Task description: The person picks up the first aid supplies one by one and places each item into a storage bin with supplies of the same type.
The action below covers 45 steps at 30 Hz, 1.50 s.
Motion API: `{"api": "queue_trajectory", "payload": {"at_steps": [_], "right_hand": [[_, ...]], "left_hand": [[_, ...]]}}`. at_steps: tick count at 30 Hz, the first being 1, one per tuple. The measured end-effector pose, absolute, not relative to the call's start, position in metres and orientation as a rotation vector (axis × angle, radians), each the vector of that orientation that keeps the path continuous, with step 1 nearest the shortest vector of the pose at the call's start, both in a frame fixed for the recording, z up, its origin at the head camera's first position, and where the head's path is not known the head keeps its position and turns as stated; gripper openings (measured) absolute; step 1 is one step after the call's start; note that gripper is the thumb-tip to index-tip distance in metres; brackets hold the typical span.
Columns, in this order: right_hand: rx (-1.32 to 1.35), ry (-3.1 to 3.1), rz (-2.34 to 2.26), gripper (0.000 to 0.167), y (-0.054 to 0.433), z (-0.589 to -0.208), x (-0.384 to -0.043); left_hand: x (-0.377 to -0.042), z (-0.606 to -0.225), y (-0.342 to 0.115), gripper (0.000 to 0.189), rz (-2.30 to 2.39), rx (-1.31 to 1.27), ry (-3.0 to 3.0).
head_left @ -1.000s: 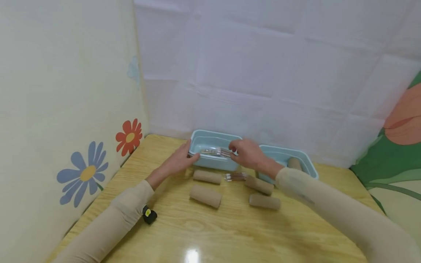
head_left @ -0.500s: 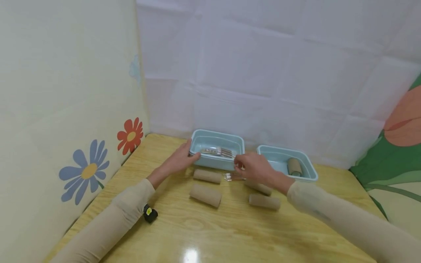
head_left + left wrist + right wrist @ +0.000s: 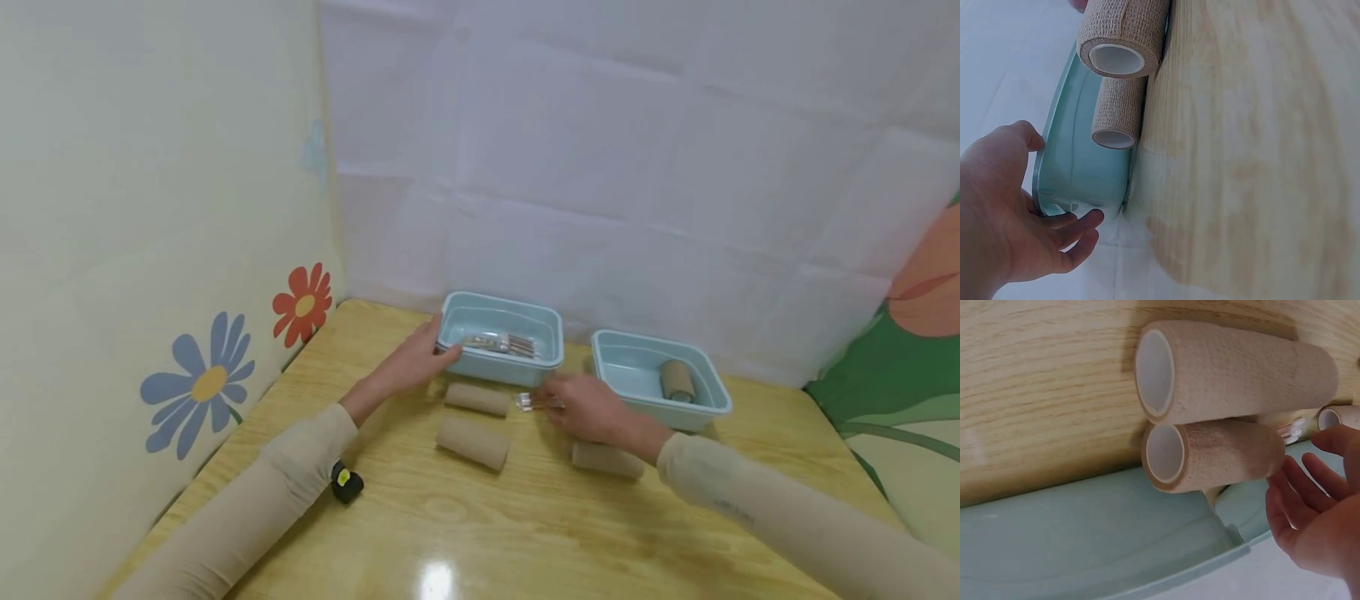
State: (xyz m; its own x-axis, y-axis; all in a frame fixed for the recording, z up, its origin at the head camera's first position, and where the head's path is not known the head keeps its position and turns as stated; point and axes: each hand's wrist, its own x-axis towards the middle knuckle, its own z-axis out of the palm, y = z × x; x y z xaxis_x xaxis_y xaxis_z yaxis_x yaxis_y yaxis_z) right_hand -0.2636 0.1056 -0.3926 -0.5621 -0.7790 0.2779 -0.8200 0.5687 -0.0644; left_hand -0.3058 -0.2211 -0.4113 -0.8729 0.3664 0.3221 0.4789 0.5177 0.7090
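My left hand [image 3: 408, 362] holds the left end of a light blue plastic bin [image 3: 495, 365], thumb at the front rim and fingers round the end. Clear packets of thin sticks [image 3: 517, 345] lie inside that bin. In front of it, on the table, is a clear packet of brown swab sticks with white tips [image 3: 531, 402]. My right hand [image 3: 588, 408] is over this packet's right end. The right wrist view shows its thumb and fingers apart, beside a tan bandage roll [image 3: 1222, 453] with a white core. The head view hides that roll behind the hand.
A second blue bin [image 3: 660, 408] at the right holds one bandage roll [image 3: 677, 381]. More tan rolls lie on the wooden table: one against the left bin [image 3: 477, 398], another nearer [image 3: 472, 442], and a third below my right hand [image 3: 607, 460]. A white sheet [image 3: 562, 167] hangs behind.
My right hand has left the left bin's right end and come down and forward to the packet on the table. The packet it touched lies in the bin. My left hand stays put.
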Motion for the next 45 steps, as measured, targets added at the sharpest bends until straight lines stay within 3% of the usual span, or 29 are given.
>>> {"api": "queue_trajectory", "payload": {"at_steps": [3, 18, 28, 33, 45], "right_hand": [[1.374, -2.558, 0.233, 0.025, 0.106, -0.399, -0.265], [1.184, -2.733, -0.034, 0.019, 0.104, -0.404, -0.264], [1.188, -2.676, 0.018, 0.011, 0.101, -0.409, -0.268], [1.205, -2.663, 0.013, 0.017, 0.097, -0.409, -0.268], [1.200, -2.644, 0.024, 0.014, 0.095, -0.413, -0.273]], "left_hand": [[-0.307, -0.412, -0.222, 0.076, -1.268, -0.744, -2.622], [-0.304, -0.410, -0.222, 0.082, -1.271, -0.721, -2.642], [-0.309, -0.412, -0.222, 0.079, -1.279, -0.764, -2.616], [-0.308, -0.412, -0.223, 0.080, -1.282, -0.748, -2.630], [-0.305, -0.410, -0.222, 0.081, -1.266, -0.708, -2.665]]}}
